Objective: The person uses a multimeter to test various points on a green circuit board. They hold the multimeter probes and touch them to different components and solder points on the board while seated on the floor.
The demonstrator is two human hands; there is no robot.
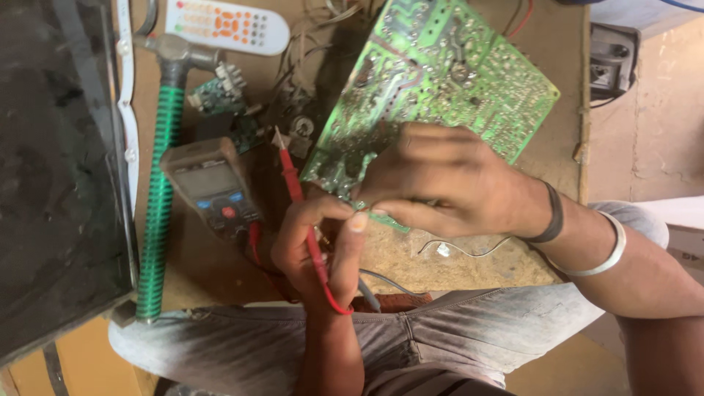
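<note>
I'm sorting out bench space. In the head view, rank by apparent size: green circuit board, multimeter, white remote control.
1. green circuit board, clearly largest, partly hidden by the right hand.
2 and 3. multimeter and white remote control: similar, and the remote is cropped, so unranked.

A worn brown chipboard worktop (557, 44) fills the middle, its surface scuffed and dusty. A dark, dull glass panel (51, 169) lies along its left edge. Beyond the right edge, a pale peach plastered wall (664, 117) sits in soft daylight.
</note>
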